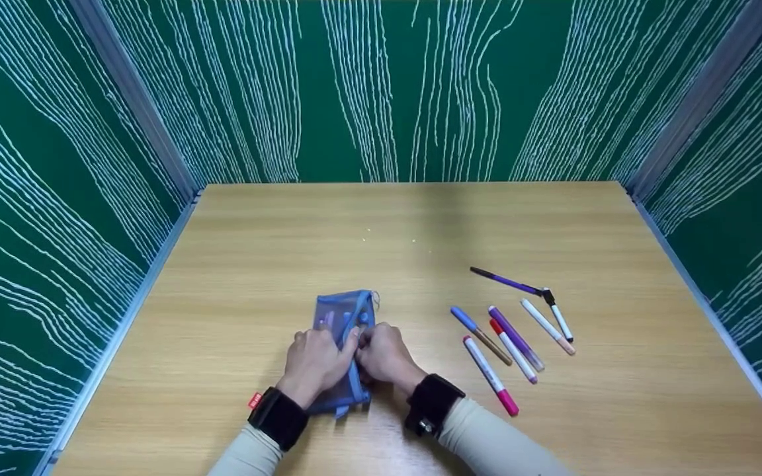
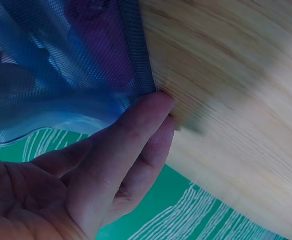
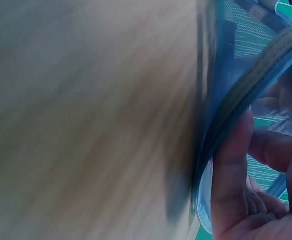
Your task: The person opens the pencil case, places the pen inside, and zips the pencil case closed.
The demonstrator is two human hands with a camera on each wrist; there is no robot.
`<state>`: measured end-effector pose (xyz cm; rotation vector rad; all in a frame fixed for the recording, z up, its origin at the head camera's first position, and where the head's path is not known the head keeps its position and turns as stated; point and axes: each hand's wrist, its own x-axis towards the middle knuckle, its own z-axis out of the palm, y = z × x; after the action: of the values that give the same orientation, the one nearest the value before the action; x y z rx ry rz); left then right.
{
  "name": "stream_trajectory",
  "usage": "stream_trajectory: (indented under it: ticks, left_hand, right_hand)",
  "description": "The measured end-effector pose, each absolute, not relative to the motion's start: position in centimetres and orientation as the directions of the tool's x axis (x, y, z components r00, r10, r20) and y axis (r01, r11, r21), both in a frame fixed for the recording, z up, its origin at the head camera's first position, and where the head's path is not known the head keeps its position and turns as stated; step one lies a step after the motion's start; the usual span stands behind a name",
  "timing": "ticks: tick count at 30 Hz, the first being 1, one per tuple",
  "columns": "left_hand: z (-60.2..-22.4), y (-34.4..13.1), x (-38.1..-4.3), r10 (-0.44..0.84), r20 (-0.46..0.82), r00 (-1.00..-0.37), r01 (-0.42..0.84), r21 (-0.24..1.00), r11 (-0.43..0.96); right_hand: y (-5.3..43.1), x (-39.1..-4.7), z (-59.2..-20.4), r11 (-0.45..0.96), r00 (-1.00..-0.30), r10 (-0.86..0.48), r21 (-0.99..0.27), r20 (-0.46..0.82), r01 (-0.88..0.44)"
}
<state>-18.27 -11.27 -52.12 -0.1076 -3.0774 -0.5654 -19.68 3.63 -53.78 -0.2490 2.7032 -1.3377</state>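
Observation:
A blue mesh zip pouch (image 1: 328,305) lies on the table in front of me, slightly left of centre, with purple and blue shapes showing through its mesh. My left hand (image 1: 318,362) grips its left side, the thumb across the top near the zip. In the left wrist view, fingertips (image 2: 158,102) sit right at the pouch's dark edge, and a purple item (image 2: 103,45) shows inside. On the opposite side, my right hand (image 1: 384,354) pinches the pouch along its zip edge. The right wrist view shows that zip band (image 3: 253,75) bowed outward over the fingers (image 3: 230,165).
Several markers lie to the right: a blue-and-gold one (image 1: 480,334), a purple one (image 1: 516,338), a white one with a pink cap (image 1: 490,375) and a white one with a peach end (image 1: 548,326). Behind them lies a dark purple pen (image 1: 505,280). Green walls (image 1: 421,99) enclose the table.

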Motion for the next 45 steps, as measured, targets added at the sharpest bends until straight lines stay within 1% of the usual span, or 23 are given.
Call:
stream_trajectory:
  ticks: [5,12,15,21,27,34,42,45]
  left_hand:
    - [-52.1,-11.3,-18.2,0.076,0.048,-0.996,0.088,0.362,0.928]
    - [-52.3,-11.2,-18.2,0.08,0.093,-0.993,0.107,0.351,0.93]
    - [-52.3,-11.3,-18.1,0.074,0.083,-0.994,0.099,0.359,0.928]
    - [-52.3,-11.3,-18.1,0.073,0.061,-0.995,0.091,0.369,0.925]
    - [-52.5,-11.2,-18.0,0.062,0.045,-0.997,0.075,0.37,0.926]
    - [-52.7,-11.1,-17.7,0.054,-0.004,-0.999,0.049,0.369,0.928]
    - [-52.2,-11.3,-18.1,0.064,0.005,-0.998,0.062,0.351,0.935]
    - [-51.9,-11.2,-18.3,0.075,-0.002,-0.997,0.069,0.357,0.931]
  right_hand:
    - [3.0,-19.8,-53.9,0.625,-0.98,-0.198,-0.772,-0.013,-0.116]
    - [2.3,-20.1,-53.8,0.609,-0.971,-0.218,-0.791,-0.095,-0.059]
    - [2.3,-20.2,-53.9,0.605,-0.965,-0.242,-0.793,-0.102,-0.068]
    - [2.7,-20.3,-54.2,0.591,-0.954,-0.297,-0.792,-0.035,-0.155]
    - [3.0,-20.1,-54.5,0.577,-0.953,-0.302,-0.796,0.003,-0.185]
    - [3.4,-19.6,-54.4,0.553,-0.962,-0.272,-0.822,-0.021,-0.138]
    - [4.1,-19.9,-53.3,0.536,-0.964,-0.263,-0.836,-0.036,-0.115]
    - [4.5,-20.1,-52.9,0.491,-0.962,-0.263,-0.869,-0.078,-0.064]
